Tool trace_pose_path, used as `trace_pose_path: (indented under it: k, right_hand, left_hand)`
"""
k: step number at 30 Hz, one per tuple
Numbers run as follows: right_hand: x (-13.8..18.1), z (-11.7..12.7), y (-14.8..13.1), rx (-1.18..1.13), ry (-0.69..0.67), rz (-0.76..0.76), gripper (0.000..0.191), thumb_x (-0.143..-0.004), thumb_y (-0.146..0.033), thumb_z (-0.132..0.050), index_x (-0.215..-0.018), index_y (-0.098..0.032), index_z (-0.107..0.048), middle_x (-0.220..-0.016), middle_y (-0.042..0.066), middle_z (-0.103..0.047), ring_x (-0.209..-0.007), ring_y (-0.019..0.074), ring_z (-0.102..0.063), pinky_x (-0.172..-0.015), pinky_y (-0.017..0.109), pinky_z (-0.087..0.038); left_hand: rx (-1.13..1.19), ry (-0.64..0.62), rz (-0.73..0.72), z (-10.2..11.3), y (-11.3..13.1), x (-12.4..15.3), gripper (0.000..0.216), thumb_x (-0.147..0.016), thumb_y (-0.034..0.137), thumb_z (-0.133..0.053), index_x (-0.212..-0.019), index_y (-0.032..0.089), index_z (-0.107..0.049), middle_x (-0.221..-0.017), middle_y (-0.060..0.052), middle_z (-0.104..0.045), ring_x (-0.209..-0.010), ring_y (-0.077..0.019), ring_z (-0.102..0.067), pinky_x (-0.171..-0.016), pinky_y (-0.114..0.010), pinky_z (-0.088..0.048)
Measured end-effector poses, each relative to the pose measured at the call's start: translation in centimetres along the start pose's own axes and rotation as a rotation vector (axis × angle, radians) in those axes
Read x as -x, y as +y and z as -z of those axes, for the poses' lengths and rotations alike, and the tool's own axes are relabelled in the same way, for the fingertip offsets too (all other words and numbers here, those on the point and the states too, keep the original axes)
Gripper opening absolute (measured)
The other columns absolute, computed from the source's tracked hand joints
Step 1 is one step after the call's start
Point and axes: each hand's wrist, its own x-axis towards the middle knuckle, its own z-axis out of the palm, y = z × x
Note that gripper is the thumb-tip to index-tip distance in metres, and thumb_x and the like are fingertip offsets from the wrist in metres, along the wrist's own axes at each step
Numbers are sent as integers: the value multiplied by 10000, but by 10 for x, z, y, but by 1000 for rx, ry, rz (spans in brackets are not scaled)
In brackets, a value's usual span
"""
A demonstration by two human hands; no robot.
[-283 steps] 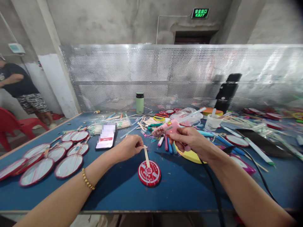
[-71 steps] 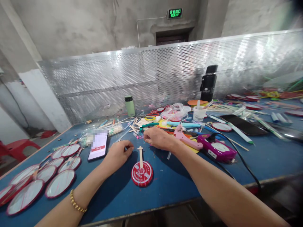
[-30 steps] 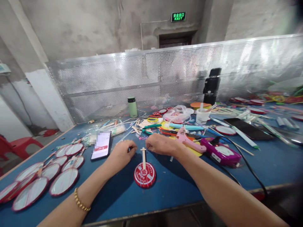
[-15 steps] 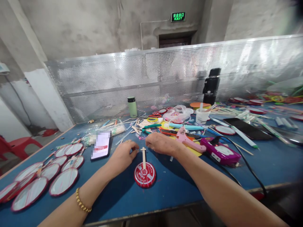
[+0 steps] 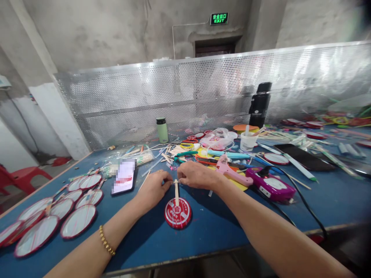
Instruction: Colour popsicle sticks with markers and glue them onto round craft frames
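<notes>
A round red disc [image 5: 177,218] with white print lies on the table in front of me, and a flat wooden stick [image 5: 177,195] runs from its middle away from me. At the stick's far end my left hand [image 5: 155,187] is closed in a pinch from the left. From the right, my right hand [image 5: 197,175] is curled closed at the same end. A small thin crosspiece lies across that tip between my fingertips; what exactly the fingers hold is too small to make out.
Several round red-rimmed pieces [image 5: 79,221] lie at left beside a phone [image 5: 124,177]. A pink glue gun [image 5: 232,173] and purple power strip [image 5: 271,185] with black cable are near my right forearm. Sticks, pliers, a cup [image 5: 248,141] and bottles stand behind.
My left hand has moved right and my right hand slightly left, so their fingertips now meet the stick's far end from both sides. The disc lies where it was.
</notes>
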Motion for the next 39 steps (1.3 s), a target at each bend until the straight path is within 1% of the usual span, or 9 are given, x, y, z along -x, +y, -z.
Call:
trace_pose_path:
  k: [11,17,23,31,39]
  right_hand:
    - [-1,-1,1,-21,-12,-5,147,-821,-120,-580,-840,-146,-723,-862,66,-720,-775,158,-607,-617,222,-342]
    - [-1,0,2,-32,-9,-5,131,-821,-138,-592,-834,-150,-722,-854,60,-711,-774,159,-604,-616,225,-339]
    - [0,3,4,-63,13,-3,132,-813,-144,-592,-836,-161,-721,-849,42,-706,-764,146,-601,-631,212,-360]
    - [-1,0,4,-63,-3,3,169,-805,-107,-570,-822,-163,-728,-832,48,-705,-747,151,-597,-624,216,-360]
    - [-2,-2,4,-51,7,13,143,-800,-124,-587,-808,-153,-727,-815,56,-708,-729,153,-587,-602,223,-343]
  left_hand:
    - [3,-1,3,0,0,-1,162,-843,76,-590,-860,196,-698,-852,-24,-711,-794,-175,-622,-715,-272,-433]
    - [7,5,3,1,2,-1,157,-839,74,-593,-853,196,-690,-845,-18,-708,-793,-172,-622,-719,-269,-435]
    - [18,43,24,4,-1,0,152,-852,97,-593,-953,175,-676,-884,-31,-703,-747,-164,-605,-676,-265,-429]
    - [19,12,-3,0,-2,-2,126,-843,108,-609,-877,193,-696,-840,-17,-705,-757,-168,-608,-688,-265,-415]
    - [5,7,0,0,-2,-3,139,-842,96,-597,-850,191,-698,-842,-23,-708,-780,-179,-619,-694,-272,-411]
